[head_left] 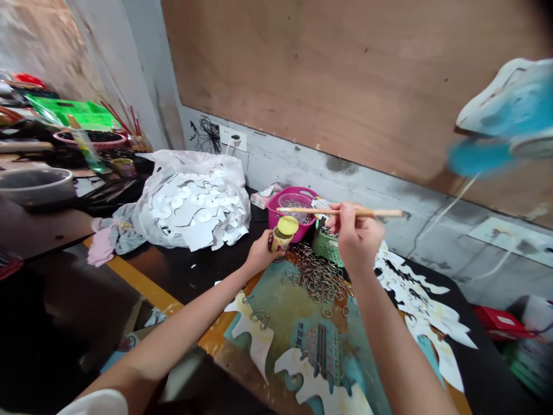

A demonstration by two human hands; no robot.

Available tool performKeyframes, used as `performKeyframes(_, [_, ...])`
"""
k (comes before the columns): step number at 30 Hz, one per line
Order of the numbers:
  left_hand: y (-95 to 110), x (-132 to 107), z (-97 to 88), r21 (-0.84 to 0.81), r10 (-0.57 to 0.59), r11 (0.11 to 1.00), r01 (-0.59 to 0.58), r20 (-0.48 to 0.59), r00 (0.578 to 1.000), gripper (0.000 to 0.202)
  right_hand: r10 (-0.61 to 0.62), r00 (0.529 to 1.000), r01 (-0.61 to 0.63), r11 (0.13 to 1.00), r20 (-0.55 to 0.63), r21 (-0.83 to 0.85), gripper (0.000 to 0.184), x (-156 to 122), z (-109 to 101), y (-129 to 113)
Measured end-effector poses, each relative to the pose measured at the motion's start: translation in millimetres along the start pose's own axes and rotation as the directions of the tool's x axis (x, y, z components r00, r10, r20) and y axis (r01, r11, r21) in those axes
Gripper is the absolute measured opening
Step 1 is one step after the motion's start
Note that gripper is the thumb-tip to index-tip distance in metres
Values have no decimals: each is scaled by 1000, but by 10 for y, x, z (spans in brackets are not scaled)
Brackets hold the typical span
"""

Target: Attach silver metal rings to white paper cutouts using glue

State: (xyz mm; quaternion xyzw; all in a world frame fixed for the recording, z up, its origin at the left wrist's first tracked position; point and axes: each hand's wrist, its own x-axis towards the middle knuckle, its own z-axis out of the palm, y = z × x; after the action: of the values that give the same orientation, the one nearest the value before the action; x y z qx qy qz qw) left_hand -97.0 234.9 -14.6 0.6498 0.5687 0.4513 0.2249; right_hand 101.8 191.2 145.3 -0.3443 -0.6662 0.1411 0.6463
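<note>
Two hands grip: the left hand (pixel 260 252) clamps the tin (pixel 280 244), the right hand (pixel 359 236) pinches the stick (pixel 317 211), whose long axis runs crosswise, nearly level, thin end pointing leftward, appearing just above the tin's yellow lid (pixel 288 225).

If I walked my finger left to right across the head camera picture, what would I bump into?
Grey tub, white plastic bag, little yellow can in the left hand, green basket, red box.
</note>
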Motion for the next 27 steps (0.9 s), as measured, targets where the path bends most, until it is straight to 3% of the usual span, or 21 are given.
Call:
performKeyframes(3, [-36,24,-35,-51,28,998,-26,42,999,63,-167,978,188,963,122,-192,43,132,-42,-123])
performKeyframes(6, [-67,43,-39,-78,41,996,-36,58,997,68,-279,931,339,901,235,-272,49,104,45,-79])
performKeyframes(11, [-110,52,-16,-75,48,996,-44,49,998,69,-220,894,354,881,391,-313,53,18,293,165])
performKeyframes(14, [-128,40,-9,-62,51,997,-49,38,998,67,-191,886,342,885,423,-316,55,16,320,215])
performKeyframes(17, [-134,17,-8,-55,71,996,-70,30,997,68,-144,937,238,930,320,-279,50,18,171,142])
performKeyframes(20, [-119,10,-2,-45,96,994,-95,23,995,68,-6,984,40,981,176,-187,43,-22,-90,50])
performKeyframes(24, [-65,38,-12,-12,92,996,-91,30,995,68,211,977,-210,977,32,-34,43,-178,-525,44])
performKeyframes(27, [14,-20,-89,24,54,998,-55,49,997,84,293,948,-278,953,-124,125,42,-399,-977,70])
